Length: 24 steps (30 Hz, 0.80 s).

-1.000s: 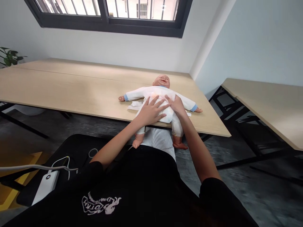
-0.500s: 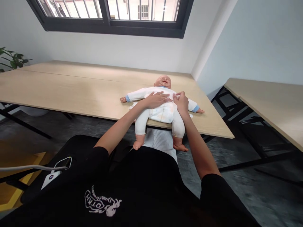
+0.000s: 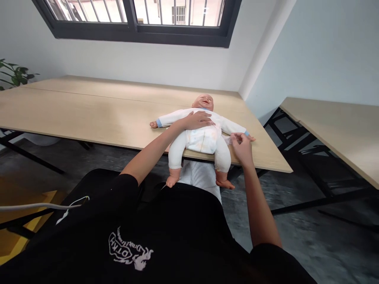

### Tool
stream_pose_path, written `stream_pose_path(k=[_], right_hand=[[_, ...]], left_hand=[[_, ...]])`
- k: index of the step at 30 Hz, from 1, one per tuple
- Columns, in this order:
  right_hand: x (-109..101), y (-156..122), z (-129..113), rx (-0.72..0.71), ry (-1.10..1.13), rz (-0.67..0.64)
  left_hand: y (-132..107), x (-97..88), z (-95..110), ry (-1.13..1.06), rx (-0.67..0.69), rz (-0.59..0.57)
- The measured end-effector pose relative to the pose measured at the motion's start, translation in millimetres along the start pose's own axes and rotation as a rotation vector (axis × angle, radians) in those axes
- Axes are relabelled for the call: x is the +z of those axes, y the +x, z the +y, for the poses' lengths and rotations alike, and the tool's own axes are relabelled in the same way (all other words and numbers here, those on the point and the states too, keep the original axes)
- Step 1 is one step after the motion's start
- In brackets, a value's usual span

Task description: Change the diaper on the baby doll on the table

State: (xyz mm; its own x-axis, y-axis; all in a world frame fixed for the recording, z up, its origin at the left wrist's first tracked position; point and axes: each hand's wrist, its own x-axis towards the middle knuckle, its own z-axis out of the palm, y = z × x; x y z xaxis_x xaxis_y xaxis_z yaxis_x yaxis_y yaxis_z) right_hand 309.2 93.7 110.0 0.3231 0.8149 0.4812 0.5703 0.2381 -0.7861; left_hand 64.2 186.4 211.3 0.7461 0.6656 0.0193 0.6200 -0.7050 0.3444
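Observation:
A baby doll (image 3: 231, 125) in a white top with blue cuffs lies on its back near the table's front edge, legs hanging over it. A white patterned diaper (image 3: 203, 142) covers its front between the legs. My left hand (image 3: 197, 120) rests flat on the doll's belly at the diaper's upper edge, fingers stretched out. Beside the doll's hip, my right hand (image 3: 242, 146) pinches a thin whitish diaper tab (image 3: 227, 139). The part of the diaper under the doll is hidden.
The doll lies on a long wooden table (image 3: 103, 106) below a window. A second table (image 3: 334, 122) stands to the right. On the left are a black chair (image 3: 97, 177), a white cable (image 3: 35, 206) and a plant (image 3: 19, 75).
My right hand has moved from the doll's belly outward to the right and down, and now pinches the diaper tab beside the hip. My left hand stays nearly in place.

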Motion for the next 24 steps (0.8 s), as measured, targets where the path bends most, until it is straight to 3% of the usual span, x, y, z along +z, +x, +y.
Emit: stream_pose_path(k=[7, 15, 19, 24], right_hand=[[3, -6, 7, -0.109, -0.321, -0.181], [-1, -10, 3, -0.105, -0.351, -0.08], [-6, -11, -3, -0.023, -0.156, -0.026], [-2, 9, -14, 0.217, 0.373, 0.07]], left_hand=[[1, 0.4, -1, -0.021, -0.001, -0.007], [-2, -1.0, 1, -0.037, 0.003, -0.026], [-2, -0.6, 0, -0.044, -0.003, -0.029], [1, 0.3, -2, -0.057, -0.019, -0.032]])
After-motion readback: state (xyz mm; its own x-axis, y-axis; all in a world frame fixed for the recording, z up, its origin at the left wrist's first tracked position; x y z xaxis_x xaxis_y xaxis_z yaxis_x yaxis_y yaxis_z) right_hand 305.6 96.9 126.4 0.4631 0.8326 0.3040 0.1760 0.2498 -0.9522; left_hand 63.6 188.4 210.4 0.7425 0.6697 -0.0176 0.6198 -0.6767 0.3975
